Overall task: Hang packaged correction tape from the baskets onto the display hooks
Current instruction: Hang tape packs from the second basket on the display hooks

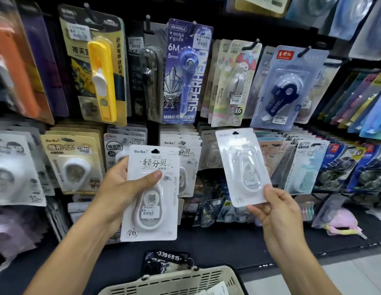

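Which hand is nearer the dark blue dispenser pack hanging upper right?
Right. The right hand is below the dark blue dispenser pack, slightly left; the left hand is far off to its lower left.

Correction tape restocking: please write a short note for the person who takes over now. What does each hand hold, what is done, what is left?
Left hand grips one white correction tape pack, printed front toward the camera, thumb across it.
Right hand pinches a second white pack by its lower corner, tilted and raised toward the lower hook row.
Neither pack is on a hook yet.
Beige basket sits below; at least one more pack shows inside.
Matching BoBo packs already hang between the hands.
Left: hang both packs, then take more from the basket.
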